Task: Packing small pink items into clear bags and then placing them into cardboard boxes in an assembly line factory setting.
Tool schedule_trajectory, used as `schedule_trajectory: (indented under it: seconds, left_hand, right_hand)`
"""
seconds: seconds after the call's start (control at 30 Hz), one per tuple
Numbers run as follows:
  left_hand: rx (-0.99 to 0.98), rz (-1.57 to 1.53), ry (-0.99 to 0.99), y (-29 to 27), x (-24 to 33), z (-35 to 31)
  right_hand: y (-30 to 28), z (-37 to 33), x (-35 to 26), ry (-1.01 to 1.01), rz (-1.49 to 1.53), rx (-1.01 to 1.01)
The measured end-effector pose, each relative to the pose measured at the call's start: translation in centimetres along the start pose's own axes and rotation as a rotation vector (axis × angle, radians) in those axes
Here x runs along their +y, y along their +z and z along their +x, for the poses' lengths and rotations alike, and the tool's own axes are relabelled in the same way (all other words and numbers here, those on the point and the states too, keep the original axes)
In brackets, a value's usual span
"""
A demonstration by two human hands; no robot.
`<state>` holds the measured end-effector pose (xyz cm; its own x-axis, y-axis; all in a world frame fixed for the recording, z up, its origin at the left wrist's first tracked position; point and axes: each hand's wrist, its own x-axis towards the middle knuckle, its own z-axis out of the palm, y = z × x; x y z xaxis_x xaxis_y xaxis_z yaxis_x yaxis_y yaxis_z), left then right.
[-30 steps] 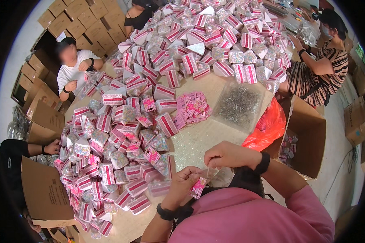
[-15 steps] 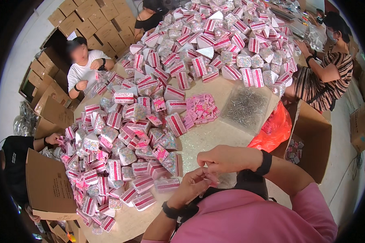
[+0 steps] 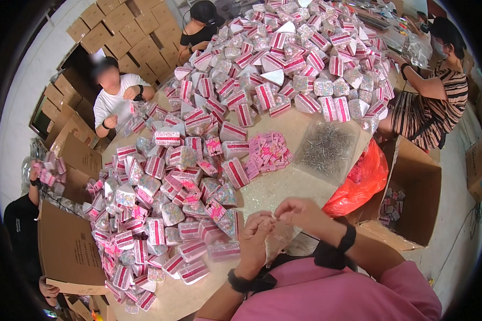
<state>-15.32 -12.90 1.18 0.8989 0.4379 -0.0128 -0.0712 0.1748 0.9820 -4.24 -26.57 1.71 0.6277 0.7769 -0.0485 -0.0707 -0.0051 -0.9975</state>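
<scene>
My left hand (image 3: 255, 235) and my right hand (image 3: 300, 211) meet over the near edge of the table (image 3: 284, 187), fingertips pinched together on a small clear plastic packet (image 3: 277, 235) that hangs between them. Its contents are too small to tell. Just left of my hands lies a heap of pink-and-white striped packets (image 3: 166, 203), several of them glittery. A loose pile of small pink pieces (image 3: 268, 152) lies ahead of my hands. Both wrists wear black bands, and my sleeves are pink.
A clear bag of small dark metal bits (image 3: 326, 150) lies ahead right. An orange-red plastic bag (image 3: 359, 182) and an open cardboard box (image 3: 418, 187) stand at the right. A larger packet heap (image 3: 300, 59) fills the far table. Three other people sit around; cardboard boxes (image 3: 123, 32) are stacked behind.
The view has shifted slightly. My hands stay together in front of me, and the pink-striped piece seen under them earlier no longer shows; a clear packet is between the fingers now.
</scene>
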Motion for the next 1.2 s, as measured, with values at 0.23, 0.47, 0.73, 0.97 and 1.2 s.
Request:
schedule_trajectory:
  seconds: [0.23,0.47,0.73,0.97,1.2]
  left_hand:
    - [0.003,-0.119,-0.018,1.7,-0.4,0.6]
    - [0.014,-0.327,-0.202,2.4,0.9,0.7]
    - [-0.020,-0.065,-0.020,1.5,0.1,1.0]
    - [0.048,-0.018,-0.025,3.2,-0.1,0.5]
    - [0.024,-0.423,-0.272,2.0,-1.7,0.7]
  right_hand:
    - [1.9,-0.4,0.0,0.151,0.388,-0.033]
    - [1.5,0.0,1.0,0.139,0.390,-0.034]
    - [-0.6,-0.6,2.4,0.239,0.332,-0.206]
    - [1.2,-0.2,0.2,0.114,0.611,-0.152]
    - [1.8,-0.5,-0.8,0.283,0.324,-0.003]
